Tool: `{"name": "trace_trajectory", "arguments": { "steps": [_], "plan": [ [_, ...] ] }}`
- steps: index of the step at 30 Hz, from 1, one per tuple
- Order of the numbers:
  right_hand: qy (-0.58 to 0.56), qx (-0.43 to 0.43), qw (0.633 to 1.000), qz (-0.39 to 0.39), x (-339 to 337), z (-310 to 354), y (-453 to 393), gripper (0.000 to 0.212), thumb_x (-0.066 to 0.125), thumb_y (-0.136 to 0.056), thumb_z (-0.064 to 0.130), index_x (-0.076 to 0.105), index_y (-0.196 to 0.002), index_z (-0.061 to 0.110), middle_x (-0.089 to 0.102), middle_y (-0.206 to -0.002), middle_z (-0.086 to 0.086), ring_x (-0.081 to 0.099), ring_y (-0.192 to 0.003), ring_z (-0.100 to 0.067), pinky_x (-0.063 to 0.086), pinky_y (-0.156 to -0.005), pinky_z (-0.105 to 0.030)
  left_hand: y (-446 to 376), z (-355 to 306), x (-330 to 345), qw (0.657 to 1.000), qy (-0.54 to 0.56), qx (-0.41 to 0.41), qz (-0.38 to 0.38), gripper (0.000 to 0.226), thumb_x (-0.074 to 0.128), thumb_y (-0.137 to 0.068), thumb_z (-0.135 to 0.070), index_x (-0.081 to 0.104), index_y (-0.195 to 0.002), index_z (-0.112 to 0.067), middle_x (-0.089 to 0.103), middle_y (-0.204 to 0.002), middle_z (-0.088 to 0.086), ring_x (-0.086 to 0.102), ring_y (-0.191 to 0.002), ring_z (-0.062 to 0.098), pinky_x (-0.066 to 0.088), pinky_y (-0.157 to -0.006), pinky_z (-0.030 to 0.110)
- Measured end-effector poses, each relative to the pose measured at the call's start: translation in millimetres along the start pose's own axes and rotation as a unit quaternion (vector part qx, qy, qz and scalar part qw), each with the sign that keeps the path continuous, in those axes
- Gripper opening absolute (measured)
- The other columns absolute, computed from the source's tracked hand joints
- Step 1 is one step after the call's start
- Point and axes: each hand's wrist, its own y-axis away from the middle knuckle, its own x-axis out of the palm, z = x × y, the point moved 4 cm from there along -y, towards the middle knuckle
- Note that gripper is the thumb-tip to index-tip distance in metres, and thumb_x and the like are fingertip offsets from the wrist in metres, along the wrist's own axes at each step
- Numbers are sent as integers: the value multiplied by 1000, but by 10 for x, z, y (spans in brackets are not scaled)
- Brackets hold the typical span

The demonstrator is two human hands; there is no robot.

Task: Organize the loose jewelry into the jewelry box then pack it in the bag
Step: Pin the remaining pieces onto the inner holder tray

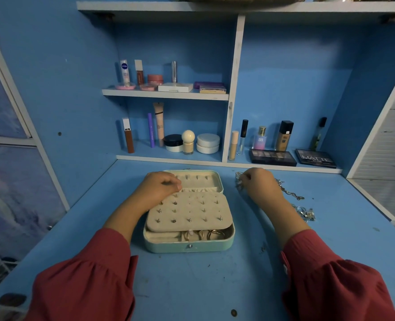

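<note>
To the right of the open jewelry box, the loose chains trail away rightward under the curled, pinching right hand, nearer than the left hand, curled at the earring pad

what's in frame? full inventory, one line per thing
jewelry box: 1, mint green, open, centre of desk
earring panel: 1, beige, studs pinned in it, lying over the box's tray
rings: several, metal, front compartment of box
loose jewelry: a scatter of chains and rings, silver, desk right of box
desk: 1, blue
cosmetics: many bottles, tubes, jars, mixed colours, shelves behind the desk
palettes: 2, dark, lower right shelf
sleeves: 2, dark red
left hand: curled at the box's back left, holding nothing visible
right hand: grip pinching a chain right of the box
</note>
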Motion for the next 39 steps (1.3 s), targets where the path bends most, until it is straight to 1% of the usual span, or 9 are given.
{"name": "trace_trajectory", "arguments": {
  "steps": [2,7,11,17,25,31,34,36,39],
  "plan": [
    [-82,6,996,-22,-43,2,19,37,41,-98,12,47,-61,14,47,-60,1,44,-60,-18,30,-48,-26,2,-16,2,1000,-1,7,4,14,67,-86,-11,70,-82,-24,63,-93,-12,57,-89,2,42,-83,11],
    [-300,54,952,-17,-107,75,26,25,40,-101,14,63,-95,8,65,-72,-3,59,-61,-15,45,-54,-26,-12,18,-1,1000,-13,-9,-6,12,68,-86,-11,75,-95,-12,61,-107,-3,56,-104,10,38,-97,22],
    [-396,30,918,-6,-226,226,35,22,41,-101,13,63,-98,9,67,-75,-3,62,-61,-10,47,-51,-22,18,-42,-24,1000,-5,0,-3,12,68,-86,-12,72,-93,-21,63,-101,-10,58,-98,7,43,-90,22],
    [-408,-44,912,-9,-448,466,84,7,61,-93,14,66,-93,9,67,-70,0,61,-56,-6,47,-49,-18,-61,-499,-88,996,63,65,-24,21,68,-87,-13,72,-106,-19,68,-100,-13,60,-91,-11,43,-81,6],
    [-433,-30,901,8,-288,608,203,33,77,-80,14,44,-86,14,68,-66,-8,64,-49,-11,45,-43,-20,-157,-821,243,988,151,25,17,10,70,-84,-11,71,-94,-10,71,-80,3,67,-68,7,51,-59,17],
    [-422,-16,906,37,-193,571,185,15,61,-93,16,49,-98,9,73,-70,-6,69,-63,-19,45,-50,-27,-122,-772,278,991,123,20,-43,8,74,-81,-10,68,-78,-15,67,-73,-5,60,-67,6,48,-57,19],
    [-407,-4,907,102,-141,574,201,28,67,-85,12,53,-109,12,74,-90,-11,69,-86,-21,45,-67,-29,-120,-804,213,985,155,19,-71,8,72,-82,-8,67,-78,-12,68,-74,-3,60,-65,6,47,-55,18],
    [-384,-30,913,133,-137,603,242,24,72,-80,12,62,-103,14,73,-96,-12,67,-88,-17,44,-70,-24,-116,-817,168,982,173,10,-76,7,70,-82,-5,66,-79,-11,69,-74,2,61,-63,8,48,-56,21],
    [-397,-67,905,137,-148,639,293,4,67,-87,10,70,-89,11,72,-79,-3,63,-75,-9,42,-56,-6,-115,-796,113,978,192,-8,-79,4,67,-82,-3,66,-85,-5,71,-73,2,64,-63,8,49,-56,22]
  ]
}}
